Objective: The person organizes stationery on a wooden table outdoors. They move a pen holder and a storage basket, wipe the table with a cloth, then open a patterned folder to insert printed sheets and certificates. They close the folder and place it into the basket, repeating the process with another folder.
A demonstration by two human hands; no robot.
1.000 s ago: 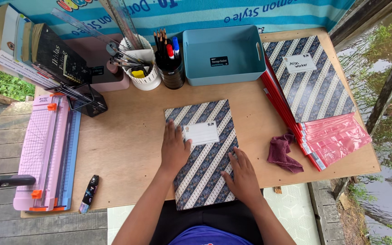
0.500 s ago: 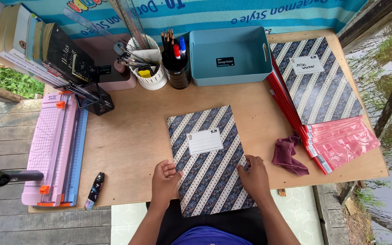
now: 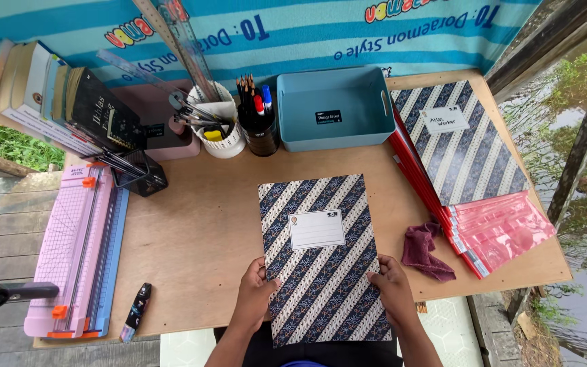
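Note:
A book with a dark blue and white diagonal batik cover (image 3: pixel 321 255) and a blank white label lies flat on the wooden desk (image 3: pixel 198 231), its lower end over the desk's front edge. My left hand (image 3: pixel 256 295) grips its lower left edge, thumb on the cover. On the lower right edge rests my right hand (image 3: pixel 392 289), also holding the book.
A teal plastic bin (image 3: pixel 334 109) stands at the back, beside pen cups (image 3: pixel 239 122). A stack of similar covered books (image 3: pixel 460 139) with pink plastic sleeves (image 3: pixel 504 231) lies right. A maroon cloth (image 3: pixel 426 251) sits near my right hand. A pink paper trimmer (image 3: pixel 79 251) and a small knife (image 3: pixel 135 312) lie left.
Both hands slid from the middle of the cover down to the book's lower edges. The book has shifted slightly toward me.

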